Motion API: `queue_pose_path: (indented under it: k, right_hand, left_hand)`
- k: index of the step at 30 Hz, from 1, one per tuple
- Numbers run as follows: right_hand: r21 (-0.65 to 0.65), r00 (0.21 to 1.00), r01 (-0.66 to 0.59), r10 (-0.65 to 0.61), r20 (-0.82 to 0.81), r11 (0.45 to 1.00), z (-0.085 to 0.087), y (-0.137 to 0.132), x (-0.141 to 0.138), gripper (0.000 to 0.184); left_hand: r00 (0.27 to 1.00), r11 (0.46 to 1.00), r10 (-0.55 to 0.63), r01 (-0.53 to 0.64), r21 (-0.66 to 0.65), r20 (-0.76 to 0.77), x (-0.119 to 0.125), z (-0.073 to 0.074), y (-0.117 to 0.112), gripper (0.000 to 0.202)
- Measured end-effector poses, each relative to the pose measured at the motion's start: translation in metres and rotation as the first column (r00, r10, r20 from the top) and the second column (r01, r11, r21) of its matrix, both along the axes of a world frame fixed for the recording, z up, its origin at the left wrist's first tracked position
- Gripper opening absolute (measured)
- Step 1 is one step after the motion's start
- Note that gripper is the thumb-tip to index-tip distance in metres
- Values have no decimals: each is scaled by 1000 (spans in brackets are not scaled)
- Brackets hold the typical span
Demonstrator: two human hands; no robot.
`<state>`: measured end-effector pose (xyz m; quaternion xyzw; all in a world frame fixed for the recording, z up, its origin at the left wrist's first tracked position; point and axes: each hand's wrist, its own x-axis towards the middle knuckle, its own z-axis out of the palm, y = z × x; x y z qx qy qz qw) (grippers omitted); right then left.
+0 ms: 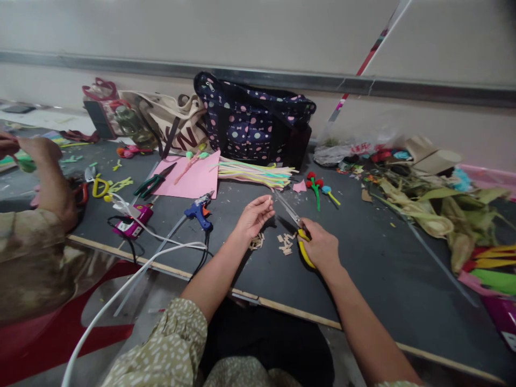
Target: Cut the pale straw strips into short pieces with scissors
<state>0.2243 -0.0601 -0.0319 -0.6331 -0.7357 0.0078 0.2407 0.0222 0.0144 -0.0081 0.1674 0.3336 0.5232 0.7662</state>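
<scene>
My right hand (pixel 320 247) is closed round the yellow handles of a pair of scissors (pixel 293 216), whose blades point up and left toward my left hand. My left hand (pixel 253 216) pinches a small pale strip (pixel 269 198) between thumb and fingers, right at the blade tips. Below the hands, several small tan cut pieces (pixel 286 244) lie on the dark table (pixel 363 269), with a second little pile (pixel 257 243) by my left wrist.
A blue glue gun (pixel 198 210), pink paper (pixel 192 177), green pliers (pixel 151 185), a bundle of pastel strips (pixel 253 173), a dotted bag (pixel 253 121) and dried leaves (pixel 435 209) surround the work spot. Another person's arm (pixel 48 183) works at the left. White cable (pixel 133 274) hangs over the edge.
</scene>
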Motion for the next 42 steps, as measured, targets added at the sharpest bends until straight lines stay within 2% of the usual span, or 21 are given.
queue_pose_path:
  k: [11, 19, 26, 30, 36, 42]
  right_hand:
    - [27, 991, -23, 19, 135, 999, -1, 1, 3, 31]
    - [39, 991, 4, -9, 136, 999, -1, 0, 3, 27]
    - [57, 989, 15, -23, 145, 998, 1, 0, 2, 27]
    - [73, 992, 26, -34, 118, 997, 2, 0, 1, 27]
    - [56, 995, -28, 23, 100, 998, 0, -1, 0, 29]
    - [65, 993, -17, 9, 115, 998, -2, -1, -1, 29]
  left_hand:
    - [999, 999, 34, -34, 34, 3, -2, 1, 1, 21]
    - [995, 995, 60, -54, 78, -81, -1, 5, -1, 25]
    - [992, 996, 72, -66, 60, -105, -1, 5, 0, 26]
    - [993, 996, 78, -74, 52, -84, -1, 3, 1, 27]
    - [997, 996, 73, -71, 44, -30, 1, 0, 1, 24]
    - [998, 998, 60, -59, 34, -32, 3, 0, 0, 22]
